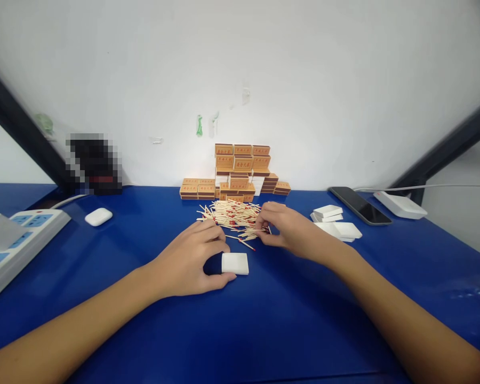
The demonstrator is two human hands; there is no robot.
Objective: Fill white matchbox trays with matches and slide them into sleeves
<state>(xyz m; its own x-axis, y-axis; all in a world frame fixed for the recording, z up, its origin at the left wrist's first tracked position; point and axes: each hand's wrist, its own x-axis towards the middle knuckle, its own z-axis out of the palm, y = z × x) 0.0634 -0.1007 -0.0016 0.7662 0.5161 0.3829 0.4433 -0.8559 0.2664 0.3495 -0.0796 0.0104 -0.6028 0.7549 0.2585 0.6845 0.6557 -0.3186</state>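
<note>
A small white matchbox tray [235,264] lies on the blue table, its left end between the thumb and fingers of my left hand [196,258]. Just beyond it spreads a loose pile of red-tipped matches [234,213], a few of them straying toward the tray. At the pile's right edge, my right hand [284,226] has its thumb and fingertips closed together on matches; how many is hidden by the fingers. Behind the pile stand stacked orange-brown matchboxes [243,162], several rows high against the wall.
More white trays [338,229] sit stacked to the right, near a dark phone [360,205] and a white flat device [400,205] with a cable. On the left are a white earbud case [98,216], a power strip [28,240] and a blurred-out dark object [98,165].
</note>
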